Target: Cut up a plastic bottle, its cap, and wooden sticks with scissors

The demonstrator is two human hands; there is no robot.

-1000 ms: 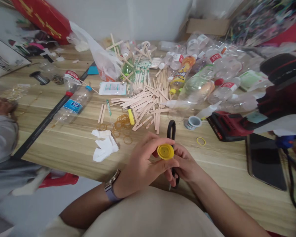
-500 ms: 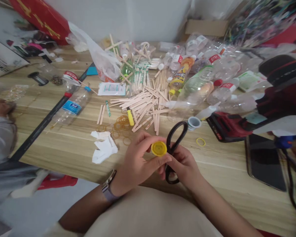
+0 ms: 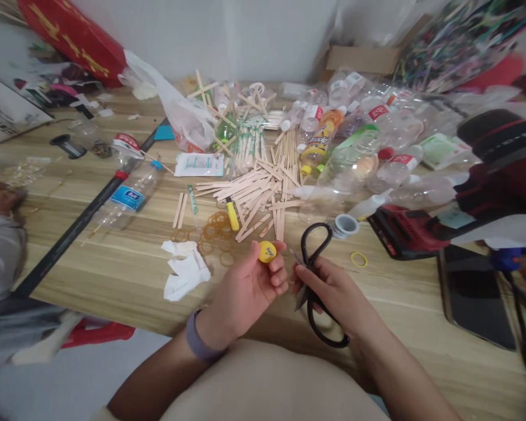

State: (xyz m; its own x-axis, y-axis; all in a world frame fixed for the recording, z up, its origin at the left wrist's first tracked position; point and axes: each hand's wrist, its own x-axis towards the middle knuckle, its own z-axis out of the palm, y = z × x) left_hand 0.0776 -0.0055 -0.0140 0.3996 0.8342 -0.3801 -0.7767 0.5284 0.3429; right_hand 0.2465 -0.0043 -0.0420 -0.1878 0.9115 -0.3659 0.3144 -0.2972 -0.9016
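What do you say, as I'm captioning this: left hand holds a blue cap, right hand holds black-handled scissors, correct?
Not quite: the cap in the left hand is yellow, as the head view shows. The right hand holds black-handled scissors.

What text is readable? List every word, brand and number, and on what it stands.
None legible enough to quote.
Yellow cap: marks too small.
White packet: print too small.
Blue bottle label: blurred.
Red bottle labels: blurred.
Yellow bottle label: blurred.
White box: blurred letters.
Red item with golden marks: blurred.
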